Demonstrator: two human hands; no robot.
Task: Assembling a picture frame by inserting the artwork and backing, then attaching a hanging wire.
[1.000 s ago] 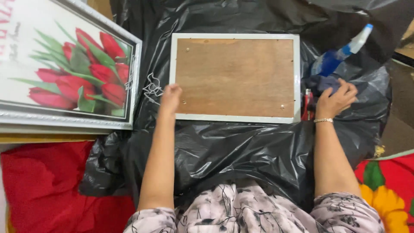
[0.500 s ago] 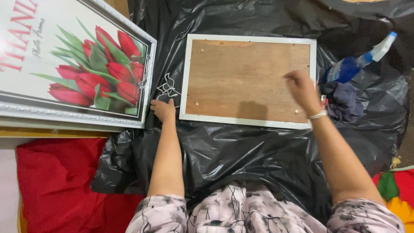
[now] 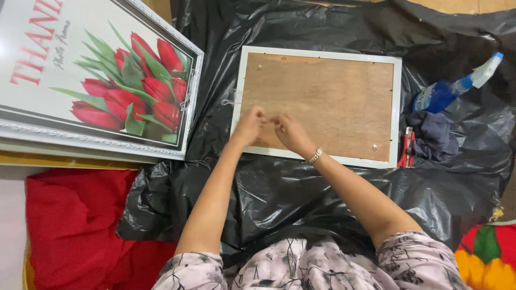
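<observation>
Head view, looking down over a lap onto a black plastic sheet (image 3: 301,198) spread on the floor. Far left: large framed tulip print (image 3: 91,75), face up, leaning over a red cloth (image 3: 70,225). Centre: white-edged picture frame (image 3: 317,104) lying face down on the plastic, brown backing board uppermost, small metal tabs dotted along its border. Left hand (image 3: 250,126) and right hand (image 3: 287,131) close together over the lower left part of the backing board, fingers curled and pinched toward each other; whether anything small is held between them, impossible to tell. Bracelet on the right wrist. Right of the frame: red-handled tool (image 3: 406,147), dark blue rag (image 3: 435,134), blue spray bottle (image 3: 457,88) lying on its side. Judged by look: frame light and rigid, board thin and easily flexed, probably glass beneath, so fragile; best gripped by the two long white edges, kept flat.
</observation>
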